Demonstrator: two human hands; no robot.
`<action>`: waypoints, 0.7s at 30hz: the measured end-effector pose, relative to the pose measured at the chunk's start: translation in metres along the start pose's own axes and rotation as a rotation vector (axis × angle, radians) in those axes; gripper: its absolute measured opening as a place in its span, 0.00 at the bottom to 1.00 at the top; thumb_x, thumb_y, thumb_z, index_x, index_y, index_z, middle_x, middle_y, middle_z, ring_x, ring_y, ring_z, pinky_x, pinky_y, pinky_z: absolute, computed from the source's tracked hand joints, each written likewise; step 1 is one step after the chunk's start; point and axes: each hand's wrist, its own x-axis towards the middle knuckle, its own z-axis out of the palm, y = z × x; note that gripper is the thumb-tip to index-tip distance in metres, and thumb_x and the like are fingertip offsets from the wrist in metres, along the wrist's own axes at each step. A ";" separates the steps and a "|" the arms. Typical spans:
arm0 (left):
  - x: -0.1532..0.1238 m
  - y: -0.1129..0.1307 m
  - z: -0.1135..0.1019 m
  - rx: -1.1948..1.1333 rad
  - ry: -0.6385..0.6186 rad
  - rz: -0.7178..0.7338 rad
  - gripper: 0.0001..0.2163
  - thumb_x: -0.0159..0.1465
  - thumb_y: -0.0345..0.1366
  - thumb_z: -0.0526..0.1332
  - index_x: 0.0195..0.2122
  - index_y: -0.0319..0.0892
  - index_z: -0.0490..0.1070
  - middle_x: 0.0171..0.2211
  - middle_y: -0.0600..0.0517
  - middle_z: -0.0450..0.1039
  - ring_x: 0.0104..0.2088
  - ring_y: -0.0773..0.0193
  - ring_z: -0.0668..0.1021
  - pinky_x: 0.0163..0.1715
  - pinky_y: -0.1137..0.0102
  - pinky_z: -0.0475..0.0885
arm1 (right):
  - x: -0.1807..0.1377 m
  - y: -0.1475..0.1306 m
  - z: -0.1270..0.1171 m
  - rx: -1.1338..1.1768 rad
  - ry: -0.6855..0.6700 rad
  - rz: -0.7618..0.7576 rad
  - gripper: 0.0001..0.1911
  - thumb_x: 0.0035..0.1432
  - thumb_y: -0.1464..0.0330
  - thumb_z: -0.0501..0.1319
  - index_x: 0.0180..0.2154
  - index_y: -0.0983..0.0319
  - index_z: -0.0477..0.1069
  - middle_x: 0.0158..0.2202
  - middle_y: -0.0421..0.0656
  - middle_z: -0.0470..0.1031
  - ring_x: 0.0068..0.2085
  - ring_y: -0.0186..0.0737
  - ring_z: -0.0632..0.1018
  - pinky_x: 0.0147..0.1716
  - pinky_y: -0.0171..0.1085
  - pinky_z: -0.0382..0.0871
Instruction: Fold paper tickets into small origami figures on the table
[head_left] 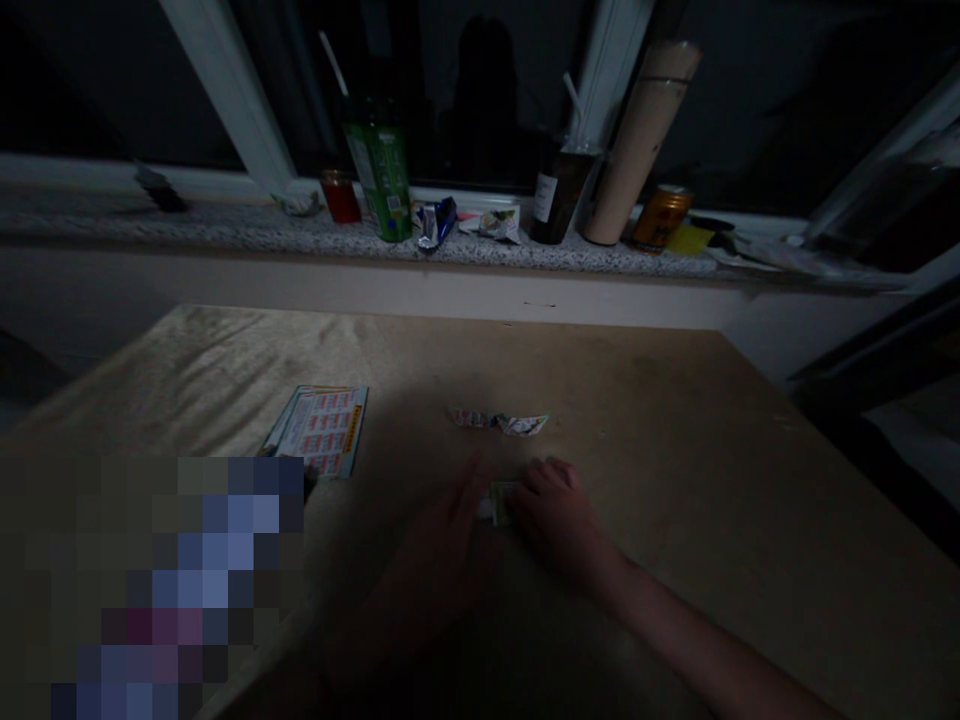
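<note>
A small green-and-white piece of paper (501, 500) lies flat on the table between my hands. My right hand (553, 515) rests on its right end with the fingers curled down and closed over it. At the paper's left end is my left hand (450, 535), smeared by motion and in shadow, its fingers stretched out and apart from a grip. Just beyond both hands lies a folded, printed paper strip (517, 424), narrow at its middle like a bow. Off to the left sits a stack of printed sheets (326, 430) with rows of red print.
The wooden table (660, 400) meets a wall below a speckled windowsill (262, 230). On the sill stand a green carton (388, 180), a dark cup with a straw (555, 195), a tall beige flask (637, 140), an orange can (662, 218) and crumpled wrappers (436, 223). The lower left is pixelated.
</note>
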 end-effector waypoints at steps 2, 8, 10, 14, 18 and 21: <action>-0.005 0.008 0.005 0.190 0.017 0.057 0.24 0.65 0.35 0.55 0.62 0.44 0.52 0.66 0.45 0.43 0.62 0.49 0.55 0.57 0.52 0.57 | -0.002 -0.002 0.002 -0.059 0.009 0.003 0.04 0.59 0.72 0.59 0.33 0.59 0.71 0.34 0.43 0.70 0.40 0.45 0.69 0.48 0.46 0.55; -0.018 0.018 0.026 0.348 -0.050 0.156 0.32 0.63 0.43 0.54 0.63 0.28 0.50 0.63 0.38 0.52 0.62 0.49 0.56 0.59 0.57 0.54 | -0.004 -0.005 0.004 -0.145 0.010 -0.018 0.03 0.58 0.73 0.60 0.34 0.60 0.71 0.35 0.46 0.72 0.40 0.46 0.69 0.47 0.47 0.56; -0.019 0.017 0.029 0.331 -0.086 0.139 0.33 0.62 0.46 0.54 0.62 0.28 0.50 0.63 0.37 0.51 0.62 0.49 0.55 0.59 0.57 0.54 | -0.004 -0.006 0.005 -0.144 0.002 -0.022 0.03 0.58 0.73 0.59 0.33 0.60 0.71 0.34 0.45 0.72 0.39 0.45 0.70 0.46 0.46 0.57; -0.019 0.013 0.032 0.279 -0.112 0.129 0.36 0.61 0.45 0.57 0.64 0.29 0.45 0.65 0.38 0.47 0.64 0.49 0.51 0.60 0.57 0.52 | -0.002 -0.006 0.005 -0.156 -0.040 -0.040 0.05 0.59 0.73 0.57 0.32 0.61 0.71 0.31 0.44 0.71 0.37 0.45 0.69 0.43 0.47 0.58; -0.019 0.011 0.031 0.213 -0.111 0.118 0.38 0.60 0.44 0.57 0.65 0.32 0.41 0.65 0.39 0.44 0.64 0.49 0.49 0.60 0.55 0.52 | 0.000 -0.006 0.004 -0.138 -0.047 -0.028 0.05 0.59 0.73 0.57 0.33 0.62 0.71 0.32 0.44 0.72 0.38 0.45 0.70 0.44 0.47 0.59; -0.018 0.012 0.028 0.191 -0.133 0.112 0.38 0.60 0.44 0.58 0.65 0.33 0.40 0.65 0.39 0.45 0.64 0.48 0.50 0.60 0.54 0.53 | 0.001 -0.007 0.003 -0.114 -0.053 0.006 0.04 0.59 0.73 0.58 0.33 0.61 0.71 0.32 0.44 0.72 0.37 0.45 0.70 0.43 0.46 0.60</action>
